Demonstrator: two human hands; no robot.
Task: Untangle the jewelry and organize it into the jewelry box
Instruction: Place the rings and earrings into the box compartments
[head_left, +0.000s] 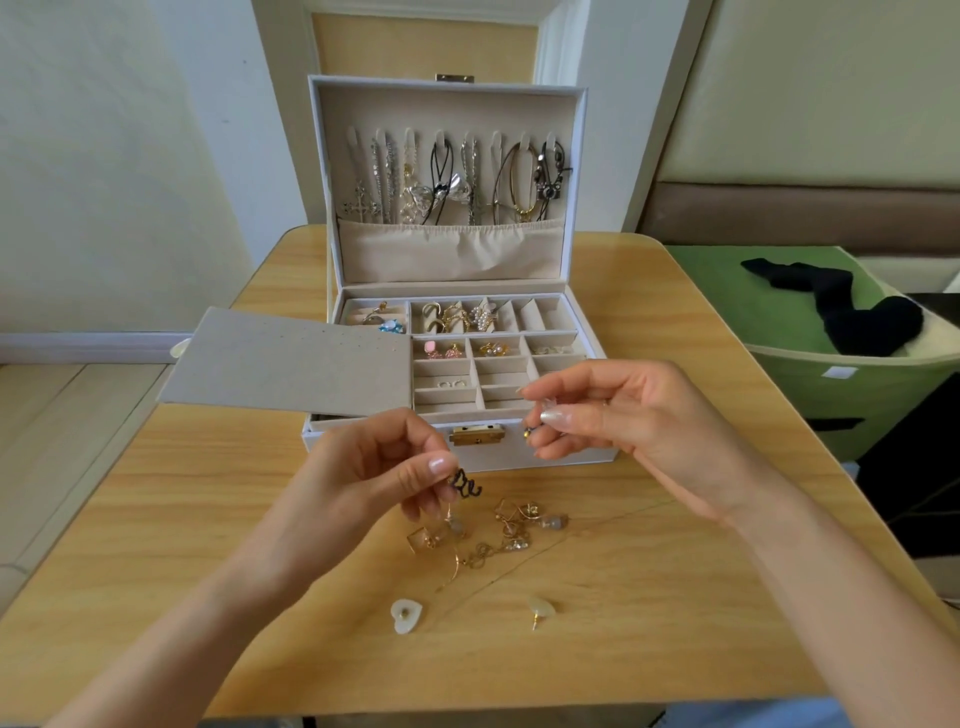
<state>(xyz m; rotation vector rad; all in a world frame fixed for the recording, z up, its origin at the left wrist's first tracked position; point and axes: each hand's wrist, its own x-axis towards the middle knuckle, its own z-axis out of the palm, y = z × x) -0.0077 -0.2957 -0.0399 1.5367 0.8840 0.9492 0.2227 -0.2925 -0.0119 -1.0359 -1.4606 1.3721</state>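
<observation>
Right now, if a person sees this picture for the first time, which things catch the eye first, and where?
The open white jewelry box stands on the wooden table, necklaces hanging in a row inside its raised lid. In front of it, the left hand pinches a black curly piece and the right hand pinches a tiny piece. Below them lies a gold tangle.

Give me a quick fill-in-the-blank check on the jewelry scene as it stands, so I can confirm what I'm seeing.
1. The left hand pinches a curly earring coloured ____.
2. The necklaces hang on hooks inside the jewelry box's upright ____.
3. The gold tangle lies on the ____, outside the box.
4. The flat white earring is shaped like a ____.

Missing words: black; lid; table; heart.
</observation>
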